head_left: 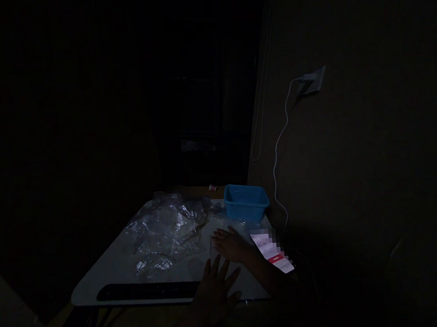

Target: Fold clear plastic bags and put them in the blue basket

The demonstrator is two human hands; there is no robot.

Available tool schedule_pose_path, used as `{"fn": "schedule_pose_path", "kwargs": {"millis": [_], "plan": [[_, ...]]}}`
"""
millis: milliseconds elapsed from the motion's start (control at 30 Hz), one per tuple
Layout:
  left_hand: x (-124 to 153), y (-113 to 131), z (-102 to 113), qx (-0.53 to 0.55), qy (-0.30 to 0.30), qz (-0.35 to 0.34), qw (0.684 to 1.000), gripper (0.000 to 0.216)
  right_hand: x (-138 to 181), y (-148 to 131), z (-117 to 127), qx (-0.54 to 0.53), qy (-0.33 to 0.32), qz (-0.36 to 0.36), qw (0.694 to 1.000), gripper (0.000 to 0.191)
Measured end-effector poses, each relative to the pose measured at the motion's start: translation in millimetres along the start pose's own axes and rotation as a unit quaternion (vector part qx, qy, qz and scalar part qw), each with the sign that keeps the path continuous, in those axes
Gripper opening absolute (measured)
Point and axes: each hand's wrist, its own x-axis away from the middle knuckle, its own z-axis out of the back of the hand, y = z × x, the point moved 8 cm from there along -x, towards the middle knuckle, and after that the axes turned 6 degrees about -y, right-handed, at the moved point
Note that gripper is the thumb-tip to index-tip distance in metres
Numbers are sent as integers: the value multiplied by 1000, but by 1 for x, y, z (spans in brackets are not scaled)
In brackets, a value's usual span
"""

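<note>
The room is very dark. My left hand point(215, 284) lies flat with fingers spread on the white tabletop point(113, 267), near its front edge. My right hand point(229, 244) rests just beyond it, fingers stretched out on what looks like a flat clear sheet. Neither hand holds anything. A heap of crumpled clear plastic bags point(167, 230) lies to the left of both hands. A white and red paper label point(273, 252) sits by my right wrist.
A blue plastic tub point(246, 201) stands at the table's far right corner. A long black bar point(149, 291) lies along the front edge. A white cable point(282, 138) hangs from a wall socket point(313, 81) on the right wall. A small object point(213, 187) lies behind the table.
</note>
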Motion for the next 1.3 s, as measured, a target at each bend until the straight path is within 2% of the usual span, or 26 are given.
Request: {"fn": "schedule_pose_path", "kwargs": {"millis": [133, 267, 333, 433, 567, 700, 767, 833, 900, 967, 1067, 1200, 1300], "plan": [[-1, -1, -1, 10, -9, 8, 1000, 52, -6, 14, 13, -54, 44, -38, 997, 37], [-9, -10, -1, 12, -10, 35, 999, 52, 25, 33, 29, -135, 134, -107, 976, 45], [-16, -17, -2, 5, -13, 51, 999, 52, 50, 35, 22, -135, 133, -133, 973, 46], [-26, -23, -2, -5, -10, 63, 998, 53, 81, 22, 4, -87, 110, -117, 983, 45], [-28, -26, 8, 13, 29, 61, 998, 53, 99, 12, -13, -25, 89, -130, 987, 40], [-8, -38, 37, 55, 119, 58, 990, 44, 100, 9, -11, -5, 93, -131, 987, 39], [12, -59, 48, 78, 160, 131, 975, 41, 99, 8, -9, -1, 89, -125, 988, 39], [33, -76, 43, 88, 135, 192, 968, 39, 100, 7, -7, -2, 87, -120, 989, 39], [54, -82, 37, 99, 148, 215, 960, 36, 100, 7, -7, -5, 87, -123, 989, 39], [71, -70, 31, 95, 196, 176, 960, 32, 100, 8, -7, -10, 86, -128, 988, 39], [81, -36, 21, 42, 240, 78, 967, 33, 100, 9, -8, -15, 89, -128, 988, 39], [63, 5, 13, -37, 217, -12, 975, 52, 100, 10, -9, -16, 99, -118, 988, 39], [42, 21, 14, -52, 214, -38, 975, 40, 100, 12, -11, -16, 98, -119, 988, 39]]}}
